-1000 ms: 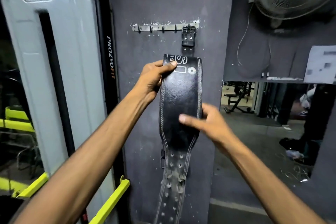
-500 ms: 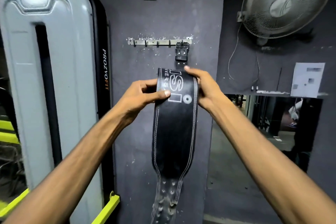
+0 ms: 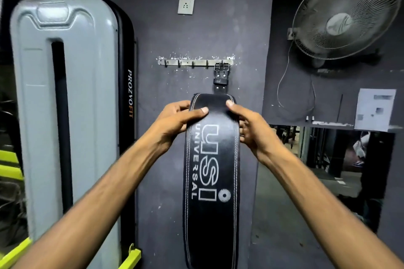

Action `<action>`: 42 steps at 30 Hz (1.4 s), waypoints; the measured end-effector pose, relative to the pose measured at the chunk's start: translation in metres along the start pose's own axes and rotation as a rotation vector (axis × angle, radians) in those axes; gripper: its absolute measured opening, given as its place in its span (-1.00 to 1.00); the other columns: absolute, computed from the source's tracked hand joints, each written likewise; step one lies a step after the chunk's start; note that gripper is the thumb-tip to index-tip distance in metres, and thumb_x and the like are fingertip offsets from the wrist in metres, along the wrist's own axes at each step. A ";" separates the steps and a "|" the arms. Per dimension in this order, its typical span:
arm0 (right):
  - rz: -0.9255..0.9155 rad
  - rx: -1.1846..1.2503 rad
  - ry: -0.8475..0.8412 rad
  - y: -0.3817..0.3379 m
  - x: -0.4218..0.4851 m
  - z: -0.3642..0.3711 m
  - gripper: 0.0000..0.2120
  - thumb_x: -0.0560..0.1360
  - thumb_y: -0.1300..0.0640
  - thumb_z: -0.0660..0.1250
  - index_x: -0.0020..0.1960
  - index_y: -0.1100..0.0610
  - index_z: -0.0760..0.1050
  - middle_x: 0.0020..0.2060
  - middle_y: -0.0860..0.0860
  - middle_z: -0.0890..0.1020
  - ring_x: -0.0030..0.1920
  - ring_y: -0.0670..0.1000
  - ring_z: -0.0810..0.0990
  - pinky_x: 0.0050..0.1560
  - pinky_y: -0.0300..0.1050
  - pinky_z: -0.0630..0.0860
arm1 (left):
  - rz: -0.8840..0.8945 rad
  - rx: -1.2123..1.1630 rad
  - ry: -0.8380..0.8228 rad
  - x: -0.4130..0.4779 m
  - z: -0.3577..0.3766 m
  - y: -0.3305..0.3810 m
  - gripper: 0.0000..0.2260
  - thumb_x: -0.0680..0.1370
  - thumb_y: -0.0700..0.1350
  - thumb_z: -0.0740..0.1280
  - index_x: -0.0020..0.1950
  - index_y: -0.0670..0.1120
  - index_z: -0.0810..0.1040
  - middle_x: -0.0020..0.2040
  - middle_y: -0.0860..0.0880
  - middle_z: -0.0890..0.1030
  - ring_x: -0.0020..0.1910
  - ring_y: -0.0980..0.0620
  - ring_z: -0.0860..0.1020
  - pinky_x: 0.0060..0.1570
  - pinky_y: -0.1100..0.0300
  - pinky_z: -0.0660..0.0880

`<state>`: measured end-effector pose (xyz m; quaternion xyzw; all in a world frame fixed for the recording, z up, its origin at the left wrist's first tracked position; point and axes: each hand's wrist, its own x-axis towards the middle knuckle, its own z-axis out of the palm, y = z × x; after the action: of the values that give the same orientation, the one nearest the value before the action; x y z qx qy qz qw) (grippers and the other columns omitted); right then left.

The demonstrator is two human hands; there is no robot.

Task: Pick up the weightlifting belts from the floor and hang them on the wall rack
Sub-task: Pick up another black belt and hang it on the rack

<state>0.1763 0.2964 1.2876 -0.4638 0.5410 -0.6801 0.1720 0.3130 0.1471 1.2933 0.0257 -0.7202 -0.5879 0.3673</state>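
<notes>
1. The left hand [image 3: 175, 120] and right hand [image 3: 251, 124] now both pinch the belt [image 3: 212, 181] at its upper bend, thumbs in front, fingers curled behind; 1 second ago the right hand sat at mid-belt.
2. It is stiff, glossy black leather with white double stitching and a wide middle.
3. Its steel buckle [image 3: 222, 70] hangs on the rightmost hook of the flat metal wall rack [image 3: 188, 62], so this belt looks hung.

Belt [image 3: 211, 181], lower end beyond the bottom edge.

Black stitched belt [image 3: 211, 181] hanging by buckle from wall rack [image 3: 194, 62]
</notes>
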 end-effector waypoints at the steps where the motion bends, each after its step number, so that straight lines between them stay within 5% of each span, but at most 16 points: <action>1: 0.043 0.046 0.003 -0.005 0.008 -0.002 -0.57 0.46 -0.18 0.44 0.08 0.18 0.64 -0.17 0.01 0.72 -0.19 0.01 0.69 -0.14 -0.14 0.58 | 0.024 0.030 -0.022 -0.005 0.002 -0.001 -0.67 0.49 -0.17 0.48 0.22 -0.23 0.60 0.09 -0.19 0.71 -0.01 -0.06 0.67 0.16 0.08 0.56; 4: 0.098 0.236 0.063 -0.011 0.028 -0.005 -0.50 0.43 0.00 0.50 0.28 0.25 0.61 0.19 0.21 0.69 0.22 0.22 0.66 0.29 0.15 0.56 | 0.084 0.130 -0.078 -0.018 0.007 -0.004 -0.72 0.49 -0.19 0.48 0.17 -0.22 0.60 0.03 -0.18 0.72 -0.07 -0.01 0.69 0.02 0.15 0.59; 6: 0.105 0.265 0.081 -0.010 0.033 -0.005 -0.55 0.46 0.11 0.47 0.27 0.31 0.60 0.21 0.24 0.67 0.24 0.24 0.65 0.33 0.18 0.53 | 0.086 0.195 -0.080 -0.021 0.009 -0.002 -0.80 0.48 -0.11 0.49 0.02 -0.18 0.62 -0.11 -0.10 0.72 -0.18 0.05 0.66 -0.12 0.20 0.57; 10: 0.009 0.201 0.061 -0.003 0.021 0.003 -0.73 0.48 0.22 0.43 0.16 0.29 0.60 0.00 0.19 0.71 0.00 0.14 0.68 0.06 0.00 0.63 | -0.052 0.119 0.005 -0.001 0.010 0.012 -0.85 0.51 -0.01 0.46 -0.11 -0.06 0.58 -0.36 0.05 0.46 -0.43 0.11 0.39 -0.38 0.33 0.31; 14: -0.061 0.136 -0.015 0.004 0.003 0.003 -0.76 0.53 0.30 0.36 0.19 0.28 0.60 0.11 0.25 0.71 0.01 0.14 0.69 0.14 0.12 0.60 | -0.162 -0.099 -0.015 0.020 0.017 0.019 -0.50 0.32 0.09 0.60 0.15 -0.05 0.54 0.03 -0.14 0.37 -0.08 -0.18 0.27 -0.11 0.13 0.26; 19: 0.021 0.268 -0.062 0.000 0.009 -0.016 -0.84 0.55 0.08 0.38 0.05 0.17 0.57 -0.26 0.01 0.61 -0.35 -0.08 0.54 -0.28 -0.23 0.47 | -0.040 -0.113 0.071 0.023 0.031 0.012 -0.85 0.50 -0.22 0.45 0.03 -0.24 0.64 -0.43 0.04 0.47 -0.51 0.17 0.35 -0.45 0.42 0.30; 22: 0.149 0.229 0.010 -0.007 0.027 -0.025 -0.75 0.54 -0.07 0.38 -0.05 0.13 0.57 -0.36 -0.02 0.51 -0.46 -0.07 0.38 -0.45 -0.25 0.38 | 0.022 -0.055 0.070 0.014 0.037 0.002 -0.85 0.48 -0.28 0.46 0.05 -0.20 0.62 -0.33 -0.04 0.47 -0.49 0.18 0.36 -0.46 0.44 0.36; 24: 0.163 0.250 0.034 -0.008 0.035 -0.026 -0.74 0.57 0.02 0.36 -0.23 0.13 0.57 -0.41 -0.02 0.49 -0.53 -0.09 0.38 -0.53 -0.27 0.31 | 0.038 -0.013 0.056 0.007 0.039 -0.005 -0.83 0.46 -0.27 0.48 0.02 -0.15 0.60 -0.26 -0.07 0.50 -0.45 0.14 0.39 -0.42 0.38 0.37; 26: 0.136 0.268 0.062 -0.006 0.036 -0.022 -0.83 0.59 0.15 0.34 -0.17 0.16 0.53 -0.38 0.02 0.46 -0.60 -0.12 0.34 -0.63 -0.29 0.19 | 0.015 -0.022 0.052 0.006 0.038 -0.012 -0.86 0.44 -0.21 0.49 -0.05 -0.11 0.60 -0.32 -0.03 0.49 -0.47 0.14 0.40 -0.45 0.34 0.38; 31: -0.028 0.141 0.004 0.019 0.028 -0.020 -0.84 0.60 0.17 0.33 -0.15 0.16 0.46 -0.43 0.02 0.39 -0.48 -0.04 0.28 -0.60 -0.25 0.14 | -0.175 -0.020 0.070 0.026 0.044 -0.011 -0.85 0.55 0.03 0.39 -0.08 -0.04 0.61 -0.46 0.10 0.49 -0.56 0.14 0.38 -0.49 0.29 0.36; 33: -0.067 0.124 -0.028 0.026 0.021 -0.023 -0.75 0.60 0.18 0.32 -0.24 0.11 0.41 -0.50 -0.05 0.39 -0.51 -0.07 0.28 -0.58 -0.25 0.16 | -0.169 -0.016 0.123 0.036 0.051 -0.011 -0.86 0.57 -0.03 0.38 -0.07 -0.08 0.61 -0.50 0.09 0.51 -0.58 0.15 0.42 -0.50 0.33 0.42; 37: -0.028 0.098 -0.026 0.034 0.023 -0.032 -0.79 0.59 0.17 0.32 -0.22 0.13 0.42 -0.51 -0.04 0.43 -0.58 -0.08 0.35 -0.58 -0.25 0.16 | -0.082 0.007 0.185 0.050 0.055 -0.022 -0.92 0.55 -0.18 0.40 -0.07 -0.19 0.64 -0.23 -0.11 0.63 -0.32 0.05 0.55 -0.29 0.30 0.54; 42: 0.099 0.077 0.084 0.038 0.075 -0.044 -0.73 0.54 -0.10 0.37 -0.17 0.08 0.56 -0.36 0.00 0.59 -0.50 -0.06 0.47 -0.43 -0.20 0.33 | 0.037 0.113 0.180 0.057 0.045 -0.055 -0.85 0.53 -0.27 0.40 0.09 -0.26 0.56 -0.31 -0.04 0.54 -0.47 0.17 0.44 -0.44 0.34 0.39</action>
<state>0.0921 0.2526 1.2878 -0.4005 0.5433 -0.7102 0.2002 0.2243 0.1406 1.2722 0.0857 -0.7166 -0.5349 0.4393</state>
